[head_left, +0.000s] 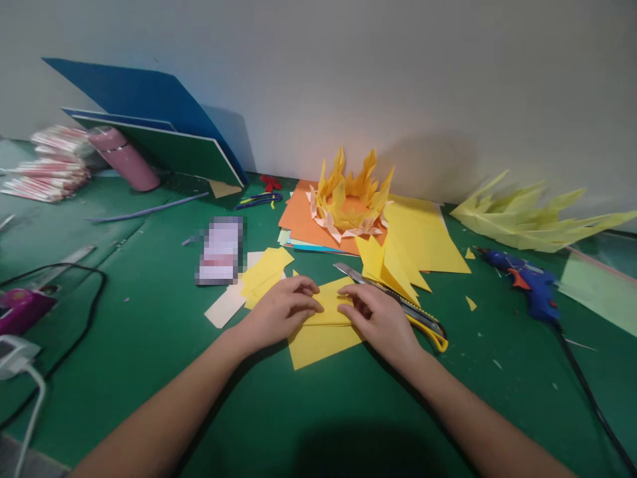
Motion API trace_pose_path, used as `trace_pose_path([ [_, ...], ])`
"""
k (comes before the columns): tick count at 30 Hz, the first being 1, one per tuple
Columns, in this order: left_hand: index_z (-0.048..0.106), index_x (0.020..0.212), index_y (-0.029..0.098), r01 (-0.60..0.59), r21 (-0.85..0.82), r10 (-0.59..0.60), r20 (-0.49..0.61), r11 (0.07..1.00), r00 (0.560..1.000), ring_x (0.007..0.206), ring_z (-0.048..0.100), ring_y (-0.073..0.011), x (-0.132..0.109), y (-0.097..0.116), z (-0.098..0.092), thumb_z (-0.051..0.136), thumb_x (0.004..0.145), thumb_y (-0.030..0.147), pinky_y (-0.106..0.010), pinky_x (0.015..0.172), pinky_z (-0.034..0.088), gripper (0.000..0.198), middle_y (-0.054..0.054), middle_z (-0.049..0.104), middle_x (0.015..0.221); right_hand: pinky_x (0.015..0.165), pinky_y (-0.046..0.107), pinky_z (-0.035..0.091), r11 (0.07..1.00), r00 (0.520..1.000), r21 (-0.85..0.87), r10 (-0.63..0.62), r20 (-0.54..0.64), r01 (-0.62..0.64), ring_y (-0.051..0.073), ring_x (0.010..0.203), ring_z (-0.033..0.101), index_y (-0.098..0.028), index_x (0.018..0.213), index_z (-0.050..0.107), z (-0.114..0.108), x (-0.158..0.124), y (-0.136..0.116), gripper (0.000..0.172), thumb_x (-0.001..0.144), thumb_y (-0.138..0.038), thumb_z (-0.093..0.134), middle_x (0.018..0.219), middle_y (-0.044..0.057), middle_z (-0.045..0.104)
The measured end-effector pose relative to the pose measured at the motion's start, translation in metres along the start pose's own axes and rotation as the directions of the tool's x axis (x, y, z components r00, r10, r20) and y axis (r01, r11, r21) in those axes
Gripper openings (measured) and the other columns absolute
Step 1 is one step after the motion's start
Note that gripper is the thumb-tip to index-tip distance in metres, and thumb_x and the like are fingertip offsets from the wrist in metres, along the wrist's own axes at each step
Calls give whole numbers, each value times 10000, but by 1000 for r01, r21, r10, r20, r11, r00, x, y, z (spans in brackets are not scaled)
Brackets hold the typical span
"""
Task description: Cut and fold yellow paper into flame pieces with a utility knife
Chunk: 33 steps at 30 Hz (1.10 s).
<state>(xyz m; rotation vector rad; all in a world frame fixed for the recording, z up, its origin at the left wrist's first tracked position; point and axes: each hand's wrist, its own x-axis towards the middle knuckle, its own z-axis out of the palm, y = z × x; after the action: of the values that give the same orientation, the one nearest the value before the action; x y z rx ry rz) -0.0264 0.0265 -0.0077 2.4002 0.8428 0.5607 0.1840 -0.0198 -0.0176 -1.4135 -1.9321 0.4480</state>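
Observation:
A sheet of yellow paper (323,335) lies folded on the green table (149,345) in front of me. My left hand (281,312) rests on its left part, fingers curled and pressing the fold. My right hand (378,318) presses the right part of the same fold, fingers bent down onto the paper. Just past my right hand lie a metal ruler (348,272) and a yellow utility knife (428,325). Behind them stands a yellow paper flower (351,199) on orange sheets.
A blue glue gun (530,285) with a black cord lies at the right, pale yellow paper spikes (532,216) beyond it. Loose yellow sheets (423,236), a blurred card (221,251), blue and green boards (164,133), a pink bottle (124,159) and black cables (74,332) are at the left.

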Motion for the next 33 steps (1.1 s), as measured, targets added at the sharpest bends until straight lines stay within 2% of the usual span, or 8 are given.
trace_pose_path([
  [7,711,906,202,-5,24,5,-1,1000,1000,997,599,-185,-1,1,0,510,871,132,-367,878,514,216,-76,622,1076,610,281,449,996,997,-55,-69,16,70,179,658,580,-185,880,609,4,-1,1,63,863,-187,548,742,32,628],
  [11,714,919,202,-25,68,24,16,997,1000,1002,598,-192,-1,1,-2,502,884,149,-371,879,512,222,-78,635,1077,698,299,454,987,990,-83,-142,-6,141,194,777,581,-186,860,620,0,-2,2,97,878,-163,528,822,56,619],
  [14,716,930,194,-48,91,45,30,995,999,1005,599,-198,0,1,-3,497,894,163,-369,878,511,224,-84,645,1072,755,321,434,945,955,-141,-297,5,294,198,834,548,-191,872,648,-7,-5,1,171,900,-147,485,892,75,604],
  [18,719,924,194,-95,101,94,19,990,995,992,602,-192,0,-1,-3,500,904,173,-355,870,509,220,-82,656,1056,727,314,410,877,879,-127,-437,191,464,186,790,517,-177,985,645,-11,-7,-3,238,927,-137,417,895,72,620],
  [23,721,918,181,-123,89,122,16,988,992,971,604,-186,0,-4,-3,516,907,185,-348,853,509,205,-85,661,1039,686,304,394,853,833,-103,-464,302,512,183,756,495,-148,1038,627,-8,-6,-8,280,943,-133,364,837,69,607],
  [33,728,900,184,-112,49,110,39,993,993,978,602,-186,1,-8,-2,555,887,174,-346,866,497,174,-86,655,1045,752,343,387,849,809,-100,-451,376,520,200,838,507,-169,1114,598,-2,-7,-11,258,968,-206,389,953,85,640],
])
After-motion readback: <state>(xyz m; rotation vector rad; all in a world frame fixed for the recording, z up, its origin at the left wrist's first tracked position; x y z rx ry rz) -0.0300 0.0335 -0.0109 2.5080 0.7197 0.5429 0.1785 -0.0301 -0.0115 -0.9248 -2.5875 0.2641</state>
